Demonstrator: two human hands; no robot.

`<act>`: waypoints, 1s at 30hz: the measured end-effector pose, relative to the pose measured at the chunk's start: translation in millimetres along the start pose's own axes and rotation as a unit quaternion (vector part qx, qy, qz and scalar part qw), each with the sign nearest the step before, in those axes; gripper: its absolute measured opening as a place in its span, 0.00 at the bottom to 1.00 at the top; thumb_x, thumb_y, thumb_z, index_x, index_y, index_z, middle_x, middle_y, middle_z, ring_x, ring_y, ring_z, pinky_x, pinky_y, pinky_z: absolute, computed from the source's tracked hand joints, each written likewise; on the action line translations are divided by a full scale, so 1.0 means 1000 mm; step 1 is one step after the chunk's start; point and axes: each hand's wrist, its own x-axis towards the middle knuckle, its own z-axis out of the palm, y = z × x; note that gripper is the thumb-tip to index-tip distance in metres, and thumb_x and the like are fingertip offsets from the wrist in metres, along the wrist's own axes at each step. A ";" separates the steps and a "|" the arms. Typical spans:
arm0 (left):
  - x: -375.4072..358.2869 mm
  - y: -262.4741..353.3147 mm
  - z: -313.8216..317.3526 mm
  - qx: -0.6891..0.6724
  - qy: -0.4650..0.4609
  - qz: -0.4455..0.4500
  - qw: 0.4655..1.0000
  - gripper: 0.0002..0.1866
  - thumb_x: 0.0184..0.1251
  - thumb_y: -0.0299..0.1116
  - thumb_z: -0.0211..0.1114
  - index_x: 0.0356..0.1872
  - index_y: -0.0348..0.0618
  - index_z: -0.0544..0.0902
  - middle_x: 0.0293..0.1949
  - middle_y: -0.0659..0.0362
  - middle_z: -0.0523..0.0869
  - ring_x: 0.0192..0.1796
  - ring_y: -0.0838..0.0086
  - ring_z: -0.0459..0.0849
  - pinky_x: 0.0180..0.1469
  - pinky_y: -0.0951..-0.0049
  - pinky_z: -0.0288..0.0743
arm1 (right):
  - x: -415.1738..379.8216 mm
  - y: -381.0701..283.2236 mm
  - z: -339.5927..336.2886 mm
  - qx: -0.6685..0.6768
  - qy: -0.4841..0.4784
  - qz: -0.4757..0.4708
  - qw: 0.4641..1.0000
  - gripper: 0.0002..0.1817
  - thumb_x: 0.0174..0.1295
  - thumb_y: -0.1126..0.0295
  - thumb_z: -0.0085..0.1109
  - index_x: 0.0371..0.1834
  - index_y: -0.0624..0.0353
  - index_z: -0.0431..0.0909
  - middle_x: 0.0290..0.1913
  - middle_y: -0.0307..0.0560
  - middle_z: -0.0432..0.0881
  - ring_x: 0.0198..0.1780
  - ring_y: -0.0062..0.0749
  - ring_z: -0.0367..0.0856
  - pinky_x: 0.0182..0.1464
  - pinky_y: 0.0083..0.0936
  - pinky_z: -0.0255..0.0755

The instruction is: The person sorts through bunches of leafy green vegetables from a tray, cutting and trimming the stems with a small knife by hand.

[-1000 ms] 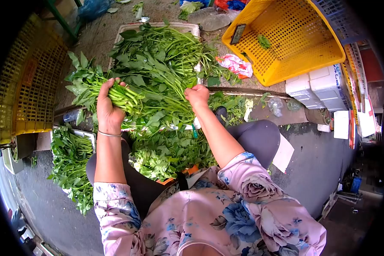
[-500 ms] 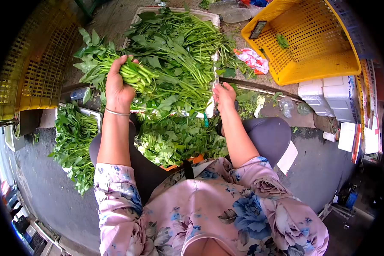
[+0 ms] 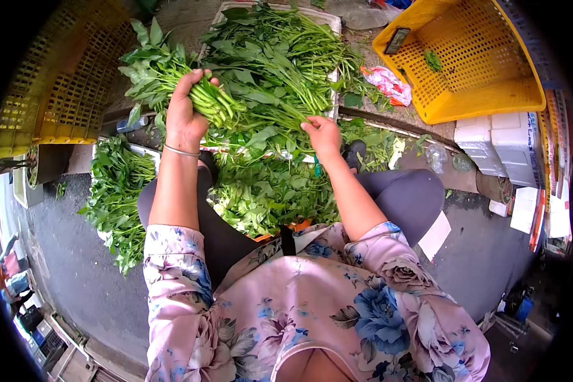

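My left hand point(image 3: 188, 113) is wrapped round a bunch of leafy green stems point(image 3: 213, 103), leaves to the left and cut ends to the right. My right hand point(image 3: 323, 135) pinches at stem ends on the lower right of a large pile of greens point(image 3: 267, 57), which lies on a white tray point(image 3: 333, 95). Its thumb and fingers are pressed together on the stems. Below the tray, more loose leaves point(image 3: 267, 197) lie between my knees. Another heap of greens point(image 3: 118, 191) rests on a white tray at the left.
A yellow crate point(image 3: 477, 63) with one leafy piece inside stands at the upper right, near a red and white plastic bag point(image 3: 388, 84). White foam boxes point(image 3: 506, 143) are at the right. More yellow crates point(image 3: 63, 83) stand at the left.
My right hand has moved from the tray's right edge leftward onto the stems of the pile. My left hand still holds its bunch. The whole view has shifted slightly.
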 end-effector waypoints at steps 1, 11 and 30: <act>-0.005 0.001 -0.001 0.021 -0.002 0.003 1.000 0.07 0.56 0.27 0.60 0.35 0.40 0.73 0.33 0.58 0.79 0.33 0.70 0.78 0.40 0.65 0.75 | 0.004 0.002 -0.001 0.055 -0.001 -0.009 0.998 0.17 0.47 0.60 0.65 0.38 0.56 0.81 0.34 0.50 0.79 0.34 0.38 0.79 0.37 0.29 0.72; -0.074 -0.010 -0.009 0.133 0.038 0.039 0.990 0.06 0.56 0.26 0.58 0.33 0.36 0.74 0.30 0.56 0.79 0.30 0.71 0.79 0.35 0.71 0.77 | 0.014 -0.030 -0.046 0.367 -0.163 0.133 0.906 0.14 0.52 0.67 0.63 0.39 0.62 0.78 0.30 0.39 0.81 0.22 0.12 0.69 0.21 0.10 0.60; -0.046 -0.103 -0.030 0.145 0.067 -0.108 0.981 0.08 0.55 0.30 0.61 0.34 0.37 0.80 0.30 0.58 0.82 0.30 0.71 0.80 0.33 0.68 0.77 | -0.038 -0.082 -0.052 0.481 -0.291 0.207 0.801 0.08 0.55 0.67 0.61 0.36 0.55 0.76 0.27 0.33 0.77 0.18 0.08 0.60 0.14 0.06 0.50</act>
